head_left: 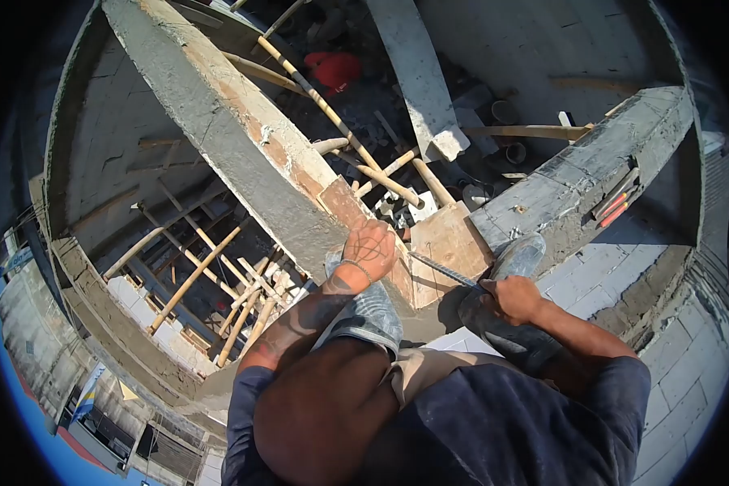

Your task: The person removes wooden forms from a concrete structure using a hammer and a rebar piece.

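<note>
My right hand [514,300] is closed round the near end of a ribbed steel bar [445,269]. Its far end reaches the wooden formwork box [449,243] at the beam corner. Against the edge of a wooden board [344,202], my left hand [370,249] is closed with its back toward me. What its fingers hold, if anything, is hidden. A grey rubber boot [364,320] stands below my left hand. The other boot [520,257] is beside the box, just past my right hand.
Grey concrete beams [243,170] meet near my feet, with deep drops between them. Bamboo poles [324,105] cross the opening below. Tools with red handles [616,206] lie on the right beam. A red object [332,71] shows far down. White blocks [591,275] form a wall.
</note>
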A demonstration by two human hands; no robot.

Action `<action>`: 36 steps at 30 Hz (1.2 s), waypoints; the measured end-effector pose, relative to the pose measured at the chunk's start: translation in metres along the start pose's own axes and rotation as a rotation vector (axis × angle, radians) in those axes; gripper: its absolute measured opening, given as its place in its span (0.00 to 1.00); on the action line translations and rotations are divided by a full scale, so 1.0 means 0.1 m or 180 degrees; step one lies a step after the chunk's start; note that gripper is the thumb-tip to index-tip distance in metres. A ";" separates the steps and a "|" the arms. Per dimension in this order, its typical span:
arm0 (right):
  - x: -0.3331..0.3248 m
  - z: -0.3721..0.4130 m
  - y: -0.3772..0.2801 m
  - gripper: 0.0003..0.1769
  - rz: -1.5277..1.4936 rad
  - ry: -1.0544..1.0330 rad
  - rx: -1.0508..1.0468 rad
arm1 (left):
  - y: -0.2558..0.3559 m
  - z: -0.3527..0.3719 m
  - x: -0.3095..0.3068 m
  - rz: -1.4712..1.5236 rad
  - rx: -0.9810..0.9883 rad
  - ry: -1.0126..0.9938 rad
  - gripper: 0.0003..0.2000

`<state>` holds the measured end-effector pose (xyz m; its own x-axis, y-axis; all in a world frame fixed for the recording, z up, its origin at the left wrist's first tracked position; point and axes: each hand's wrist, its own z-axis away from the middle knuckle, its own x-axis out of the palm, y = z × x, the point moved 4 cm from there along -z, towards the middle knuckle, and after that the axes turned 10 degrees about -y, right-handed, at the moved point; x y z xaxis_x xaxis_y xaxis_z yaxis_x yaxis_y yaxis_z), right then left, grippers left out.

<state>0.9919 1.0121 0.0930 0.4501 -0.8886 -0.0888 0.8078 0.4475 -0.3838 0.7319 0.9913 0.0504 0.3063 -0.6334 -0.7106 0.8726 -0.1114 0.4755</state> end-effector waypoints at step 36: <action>1.19 -0.44 -0.80 0.24 -0.1999 0.1247 0.0217 | 0.53 1.65 -0.36 0.0610 0.1130 -0.4428 0.28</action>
<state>0.9637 0.8663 0.0724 -0.2627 -0.9444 -0.1976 0.8959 -0.1627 -0.4134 0.7046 0.8814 0.1871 -0.3856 -0.8541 0.3491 0.6597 0.0093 0.7515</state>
